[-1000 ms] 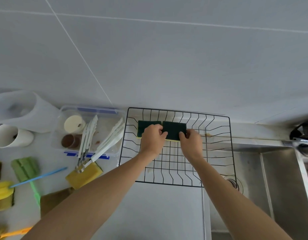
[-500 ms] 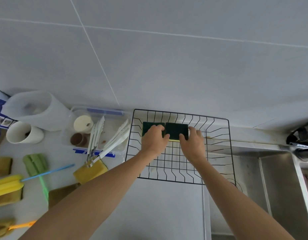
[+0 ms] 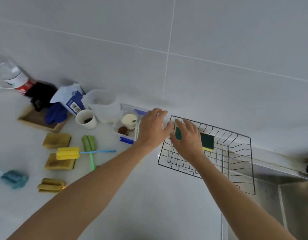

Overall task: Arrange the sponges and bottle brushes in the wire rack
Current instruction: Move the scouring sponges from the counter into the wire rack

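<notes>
Both hands having let go of the dark green scouring sponges (image 3: 207, 140) since a moment ago, left hand (image 3: 152, 127) lifting away over the clear plastic box (image 3: 126, 135), fingers spread and empty, right hand (image 3: 188, 138) hovering open just above the sponges, these lying along the black wire rack's (image 3: 236, 153) far side on the white counter (image 3: 149, 196).

A home kitchen is being indicated by the stainless steel sink basin (image 3: 288, 201), grey tiled wall (image 3: 201, 40) and white countertop (image 3: 149, 196).
</notes>
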